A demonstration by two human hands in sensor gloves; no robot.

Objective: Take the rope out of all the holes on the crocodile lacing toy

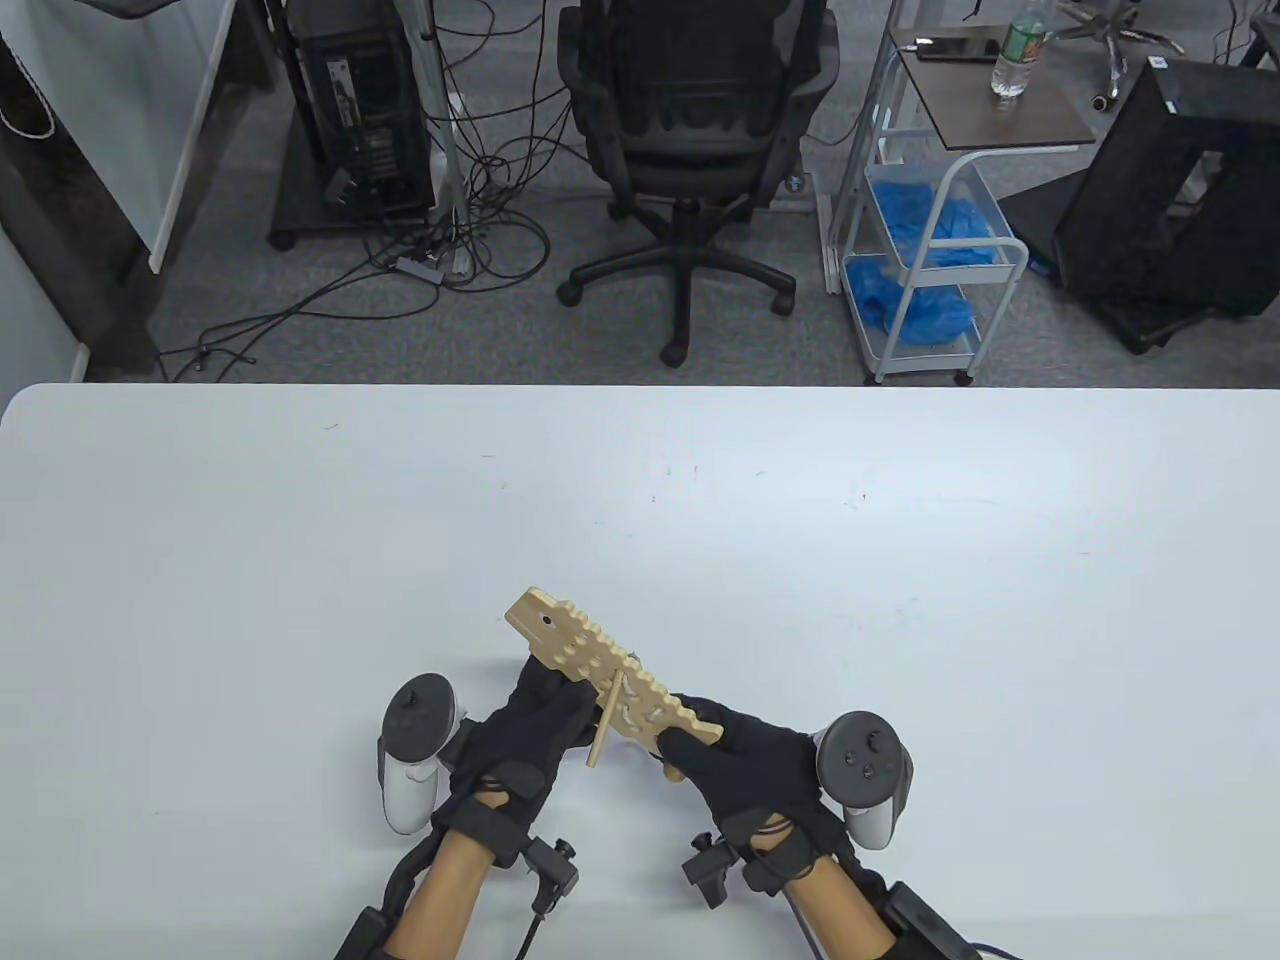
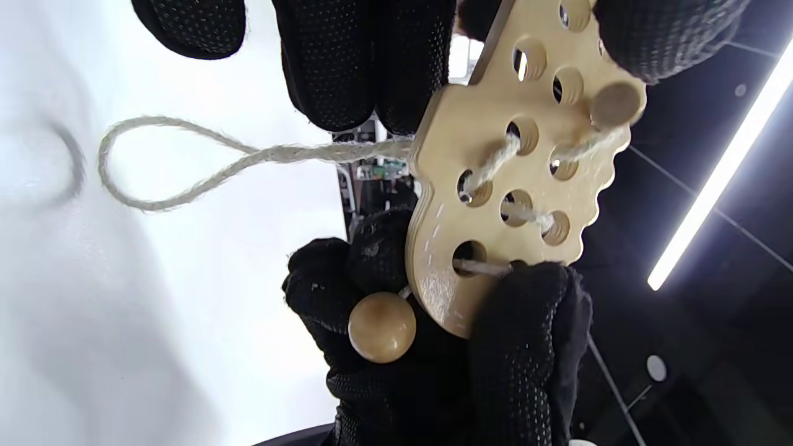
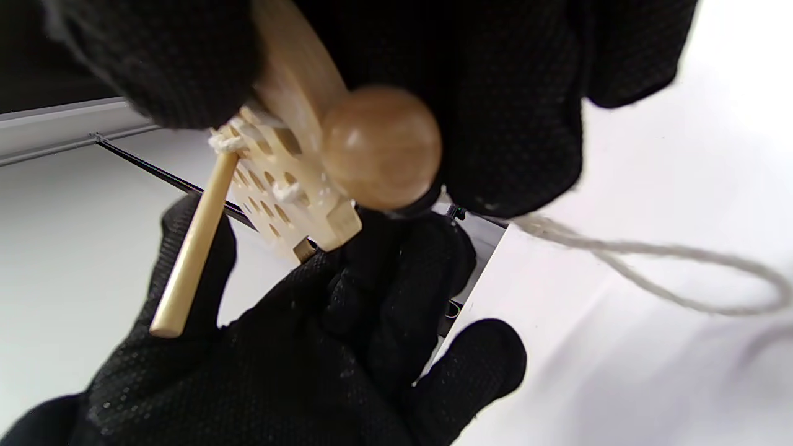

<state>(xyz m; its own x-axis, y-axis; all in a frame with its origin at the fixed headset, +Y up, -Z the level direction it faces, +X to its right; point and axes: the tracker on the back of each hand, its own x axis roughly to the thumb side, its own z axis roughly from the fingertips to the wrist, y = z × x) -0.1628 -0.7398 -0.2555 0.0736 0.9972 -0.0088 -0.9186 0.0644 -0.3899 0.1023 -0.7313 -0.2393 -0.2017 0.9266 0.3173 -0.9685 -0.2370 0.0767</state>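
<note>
The wooden crocodile lacing toy (image 1: 600, 670) is held just above the table, between both hands. My left hand (image 1: 545, 715) grips its middle from below, and its fingers (image 2: 347, 62) hang beside the board (image 2: 495, 186). My right hand (image 1: 715, 745) grips the near end, thumb on top (image 2: 526, 322). White rope (image 2: 495, 164) runs through several holes at this end. A rope loop (image 2: 161, 161) hangs below the board and shows in the right wrist view (image 3: 681, 272). The wooden ball (image 3: 381, 145) sits at my right fingers. The wooden lacing stick (image 1: 605, 730) leans off the board by my left thumb.
The white table (image 1: 900, 600) stretches wide around the hands. Beyond its far edge stand an office chair (image 1: 690, 130), a computer tower (image 1: 360, 110) and a white cart (image 1: 930, 230).
</note>
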